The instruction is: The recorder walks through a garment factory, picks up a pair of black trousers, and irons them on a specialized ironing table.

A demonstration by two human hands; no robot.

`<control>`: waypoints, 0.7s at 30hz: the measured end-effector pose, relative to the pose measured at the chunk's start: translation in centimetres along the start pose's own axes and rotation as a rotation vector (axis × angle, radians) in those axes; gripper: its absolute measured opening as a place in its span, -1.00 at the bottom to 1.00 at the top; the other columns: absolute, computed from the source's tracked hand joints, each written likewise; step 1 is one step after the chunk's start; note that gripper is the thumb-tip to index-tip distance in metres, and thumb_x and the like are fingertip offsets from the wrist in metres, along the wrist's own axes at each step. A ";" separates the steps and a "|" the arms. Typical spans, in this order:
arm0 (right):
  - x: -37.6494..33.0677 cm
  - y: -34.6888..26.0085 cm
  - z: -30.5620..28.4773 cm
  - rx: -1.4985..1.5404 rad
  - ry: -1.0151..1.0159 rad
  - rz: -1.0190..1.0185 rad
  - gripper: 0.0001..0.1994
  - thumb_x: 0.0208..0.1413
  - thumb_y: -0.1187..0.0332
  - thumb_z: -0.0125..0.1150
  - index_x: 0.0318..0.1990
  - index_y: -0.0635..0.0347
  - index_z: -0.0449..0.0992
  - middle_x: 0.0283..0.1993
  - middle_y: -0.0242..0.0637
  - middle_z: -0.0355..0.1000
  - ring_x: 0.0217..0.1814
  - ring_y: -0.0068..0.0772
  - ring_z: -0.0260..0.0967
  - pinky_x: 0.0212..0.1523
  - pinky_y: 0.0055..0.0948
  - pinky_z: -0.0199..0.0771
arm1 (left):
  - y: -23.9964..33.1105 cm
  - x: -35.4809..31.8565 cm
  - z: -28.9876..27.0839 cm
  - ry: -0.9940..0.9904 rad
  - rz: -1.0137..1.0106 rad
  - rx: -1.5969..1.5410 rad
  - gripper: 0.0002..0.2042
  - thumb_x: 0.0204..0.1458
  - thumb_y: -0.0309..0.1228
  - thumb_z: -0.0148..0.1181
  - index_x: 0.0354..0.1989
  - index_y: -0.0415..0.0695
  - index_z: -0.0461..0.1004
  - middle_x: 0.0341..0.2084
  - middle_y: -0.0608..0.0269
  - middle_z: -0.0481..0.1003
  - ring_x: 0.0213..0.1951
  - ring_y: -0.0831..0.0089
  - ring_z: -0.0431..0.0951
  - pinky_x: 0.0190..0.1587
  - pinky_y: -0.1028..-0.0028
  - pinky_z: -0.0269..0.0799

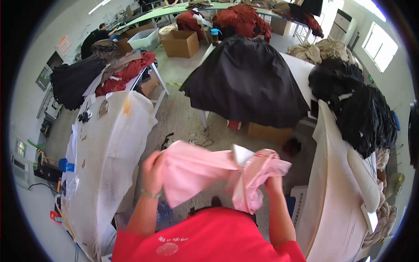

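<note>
One pink cloth (196,168), held up before your red T-shirt (214,238). Your left hand (152,171): blurred, fingers gripping its edge. Your right hand (274,183): fingers partly hidden, gripping its bunched end. Black cloth (246,78): draped over the white counter (299,70) ahead.

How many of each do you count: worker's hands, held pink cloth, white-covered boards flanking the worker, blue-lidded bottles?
Hands, left hand and right hand: 2
Pink cloth: 1
White-covered boards: 2
Blue-lidded bottle: 1
Total: 6
</note>
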State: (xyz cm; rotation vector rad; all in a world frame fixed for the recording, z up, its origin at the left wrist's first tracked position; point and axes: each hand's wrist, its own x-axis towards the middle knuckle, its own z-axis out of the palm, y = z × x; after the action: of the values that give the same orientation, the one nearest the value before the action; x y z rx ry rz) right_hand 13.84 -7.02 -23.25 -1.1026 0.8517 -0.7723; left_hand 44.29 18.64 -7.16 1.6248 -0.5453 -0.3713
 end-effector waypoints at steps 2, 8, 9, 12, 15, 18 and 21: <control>4.5 2.5 7.4 0.026 -0.234 0.038 -0.67 0.31 0.27 0.01 0.14 0.18 0.41 0.02 -0.29 0.44 -0.01 -0.38 0.44 -0.15 -0.37 0.53 | 0.4 0.8 -6.2 0.079 0.003 0.032 -0.76 0.18 -0.41 0.15 -0.54 -0.12 0.35 -0.61 0.61 0.17 -0.51 0.76 0.11 -0.49 0.60 -0.02; 17.3 11.9 24.9 -0.020 -0.720 -0.176 -0.77 0.01 0.53 0.19 -0.14 0.28 0.58 -0.20 -0.29 0.52 -0.18 -0.42 0.49 -0.15 -0.42 0.54 | -1.4 5.3 -12.4 0.291 -0.129 -0.278 -0.79 0.17 -0.47 0.13 -0.53 -0.17 0.38 -0.58 0.58 0.27 -0.50 0.75 0.17 -0.45 0.63 0.05; 19.1 13.6 27.1 -0.061 -0.726 0.083 -0.81 0.05 0.51 0.20 -0.17 0.29 0.60 -0.21 -0.27 0.54 -0.19 -0.41 0.51 -0.16 -0.41 0.55 | -2.0 6.9 -13.0 0.307 -0.151 -0.317 -0.82 0.17 -0.47 0.13 -0.49 -0.20 0.43 -0.56 0.56 0.33 -0.49 0.74 0.22 -0.43 0.64 0.09; 23.9 16.3 35.5 -0.107 -0.569 0.527 -0.74 0.17 0.37 0.17 -0.01 0.23 0.56 -0.13 -0.27 0.57 -0.17 -0.37 0.55 -0.17 -0.37 0.58 | -3.1 13.6 -13.8 0.275 -0.135 -0.308 -0.86 0.17 -0.48 0.13 -0.27 -0.32 0.55 -0.41 0.42 0.49 -0.41 0.67 0.37 -0.32 0.63 0.25; 28.6 18.7 41.9 -0.202 -0.538 0.697 -0.78 0.22 0.33 0.15 -0.07 0.22 0.57 -0.21 -0.26 0.58 -0.28 -0.46 0.53 -0.27 -0.49 0.54 | -5.9 22.5 -15.6 0.278 -0.120 -0.106 -0.83 0.16 -0.47 0.14 -0.49 -0.19 0.41 -0.55 0.51 0.34 -0.52 0.73 0.22 -0.46 0.62 0.09; 34.3 18.6 48.7 -0.259 -0.581 0.741 -0.76 0.24 0.29 0.13 -0.05 0.22 0.55 -0.21 -0.24 0.59 -0.28 -0.44 0.54 -0.27 -0.47 0.56 | -5.5 32.8 -17.6 0.258 -0.132 -0.002 -0.73 0.14 -0.49 0.14 -0.61 -0.17 0.30 -0.63 0.52 0.22 -0.55 0.71 0.14 -0.50 0.58 0.04; 40.0 17.6 53.6 -0.352 -0.642 0.727 -0.74 0.27 0.25 0.11 -0.04 0.23 0.55 -0.20 -0.21 0.60 -0.25 -0.41 0.57 -0.27 -0.42 0.59 | -4.4 41.6 -18.6 0.224 -0.172 -0.008 -0.72 0.13 -0.49 0.14 -0.62 -0.24 0.29 -0.58 0.44 0.25 -0.46 0.64 0.20 -0.40 0.54 0.14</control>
State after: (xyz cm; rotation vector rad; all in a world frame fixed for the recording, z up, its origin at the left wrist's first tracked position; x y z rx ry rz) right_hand 81.39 -13.88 -36.02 -1.1347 0.7574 0.3433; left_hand 89.49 11.63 -6.09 1.6848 -0.2352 -0.3118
